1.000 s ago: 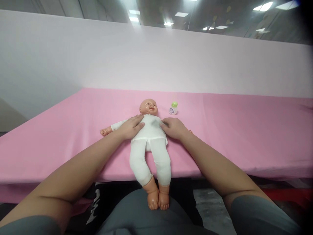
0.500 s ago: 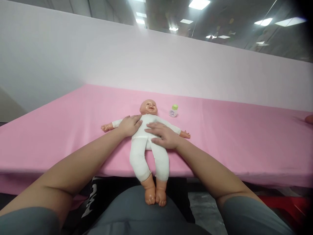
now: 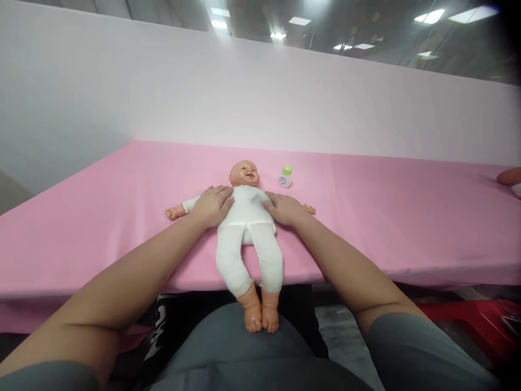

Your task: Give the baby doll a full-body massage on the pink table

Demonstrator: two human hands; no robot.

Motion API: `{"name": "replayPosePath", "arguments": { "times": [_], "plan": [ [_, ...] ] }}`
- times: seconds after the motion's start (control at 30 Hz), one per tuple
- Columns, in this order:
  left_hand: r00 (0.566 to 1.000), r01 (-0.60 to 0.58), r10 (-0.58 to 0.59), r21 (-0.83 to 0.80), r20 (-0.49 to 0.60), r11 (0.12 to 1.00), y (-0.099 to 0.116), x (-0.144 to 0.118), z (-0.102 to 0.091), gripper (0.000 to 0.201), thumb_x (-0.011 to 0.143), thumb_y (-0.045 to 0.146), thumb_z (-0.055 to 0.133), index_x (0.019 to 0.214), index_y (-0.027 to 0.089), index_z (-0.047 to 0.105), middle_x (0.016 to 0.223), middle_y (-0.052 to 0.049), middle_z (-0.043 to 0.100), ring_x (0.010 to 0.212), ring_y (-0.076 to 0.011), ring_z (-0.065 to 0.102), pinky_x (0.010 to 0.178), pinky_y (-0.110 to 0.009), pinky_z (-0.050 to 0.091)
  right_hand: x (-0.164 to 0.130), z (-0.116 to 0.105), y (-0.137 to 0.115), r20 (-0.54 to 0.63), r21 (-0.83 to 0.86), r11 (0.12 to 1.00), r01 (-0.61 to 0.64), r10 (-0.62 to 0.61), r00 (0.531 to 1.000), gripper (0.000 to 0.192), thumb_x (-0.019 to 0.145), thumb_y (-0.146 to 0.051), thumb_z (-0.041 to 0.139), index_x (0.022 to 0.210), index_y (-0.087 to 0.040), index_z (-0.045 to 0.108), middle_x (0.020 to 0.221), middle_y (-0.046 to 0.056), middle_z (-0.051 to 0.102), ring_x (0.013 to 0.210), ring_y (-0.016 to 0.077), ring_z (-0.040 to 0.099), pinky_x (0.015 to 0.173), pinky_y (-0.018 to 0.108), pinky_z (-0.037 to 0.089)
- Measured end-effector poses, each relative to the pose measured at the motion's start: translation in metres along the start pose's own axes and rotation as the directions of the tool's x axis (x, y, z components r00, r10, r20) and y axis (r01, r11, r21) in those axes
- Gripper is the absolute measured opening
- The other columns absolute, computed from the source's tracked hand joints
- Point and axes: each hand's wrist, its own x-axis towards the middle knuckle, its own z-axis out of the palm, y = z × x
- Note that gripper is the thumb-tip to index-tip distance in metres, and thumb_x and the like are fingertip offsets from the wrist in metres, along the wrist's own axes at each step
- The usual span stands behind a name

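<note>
A baby doll (image 3: 246, 209) in a white cloth body lies on its back, head toward the wall, with its feet hanging past the table's front edge. On the left side of its chest, near the shoulder, rests my left hand (image 3: 212, 206), fingers stretched out. My right hand (image 3: 285, 208) lies on the opposite side of the chest and upper arm, its fingers extended and thumb apart. Both hands touch the doll without gripping it. Beyond the right hand, a small clear bottle (image 3: 285, 177) with a green cap stands next to the doll's head.
A pink cloth covers the table (image 3: 366, 217). Behind it rises a white partition (image 3: 260, 98). Part of another doll-like object (image 3: 509, 176) shows at the far right edge. Something red (image 3: 464, 320), perhaps a stool, is below the table at right.
My right hand has slid from the middle of the doll's belly outward and up to the side of its chest. My left hand stays nearly in place. The view has tilted slightly.
</note>
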Motion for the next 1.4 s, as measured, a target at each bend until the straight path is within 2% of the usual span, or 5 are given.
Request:
{"name": "replayPosePath", "arguments": {
  "times": [0.17, 0.3, 0.77, 1.1, 1.4],
  "plan": [
    [0.896, -0.443, 0.404, -0.312, -0.183, 0.841, 0.038, -0.02, -0.014, 0.045, 0.104, 0.042, 0.043, 0.134, 0.022, 0.071, 0.131, -0.01, 0.074, 0.127, -0.0273, 0.067, 0.116, -0.048, 0.047, -0.003, -0.003, -0.004, -0.004, 0.019, 0.999, -0.047, 0.047, 0.999, 0.073, 0.102, -0.077, 0.025, 0.145, -0.028, 0.058, 0.132, 0.012, 0.072, 0.116, 0.0363, 0.067, 0.094, 0.046, 0.049],
    [0.845, -0.498, 0.531, -0.463, -0.069, 0.733, 0.055, -0.028, -0.016, 0.044, 0.106, 0.039, 0.046, 0.139, 0.02, 0.068, 0.133, -0.01, 0.074, 0.13, -0.0264, 0.065, 0.117, -0.043, 0.047, -0.004, -0.004, -0.009, -0.016, 0.024, 0.995, -0.1, 0.1, 0.995, 0.074, 0.1, -0.079, 0.028, 0.134, -0.025, 0.064, 0.125, 0.014, 0.074, 0.111, 0.0365, 0.069, 0.09, 0.044, 0.049],
    [0.986, 0.09, -0.069, -0.14, 0.15, 0.986, 0.003, 0.006, 0.007, 0.08, 0.104, 0.065, 0.029, 0.163, 0.012, 0.04, 0.166, -0.013, 0.043, 0.156, -0.0297, 0.037, 0.13, -0.045, 0.025, -0.004, 0.004, -0.004, -0.198, 0.095, 0.994, 0.055, -0.036, 0.98, 0.058, 0.099, -0.067, 0.049, 0.13, -0.021, 0.068, 0.127, 0.015, 0.072, 0.115, 0.0348, 0.067, 0.1, 0.05, 0.05],
    [0.983, 0.157, -0.13, -0.222, 0.13, 0.962, 0.006, 0.002, 0.006, 0.071, 0.106, 0.057, 0.029, 0.16, 0.015, 0.046, 0.165, -0.011, 0.045, 0.155, -0.0267, 0.039, 0.13, -0.045, 0.027, -0.035, 0.005, -0.052, -0.024, 0.235, 0.721, 0.652, -0.666, 0.746, 0.046, 0.105, -0.054, 0.046, 0.142, -0.036, 0.066, 0.153, 0.002, 0.06, 0.148, 0.0297, 0.048, 0.127, 0.058, 0.027],
    [0.981, 0.13, -0.102, -0.172, 0.165, 0.976, 0.003, 0.003, 0.008, 0.069, 0.106, 0.053, 0.029, 0.162, 0.015, 0.043, 0.168, -0.01, 0.041, 0.157, -0.027, 0.035, 0.131, -0.046, 0.024, 0.008, 0.013, -0.021, 0.013, 0.07, 0.933, 0.353, -0.355, 0.935, 0.07, 0.106, -0.067, 0.035, 0.165, -0.031, 0.036, 0.175, 0.007, 0.023, 0.163, 0.0316, 0.017, 0.129, 0.063, 0.01]
  ]
}}
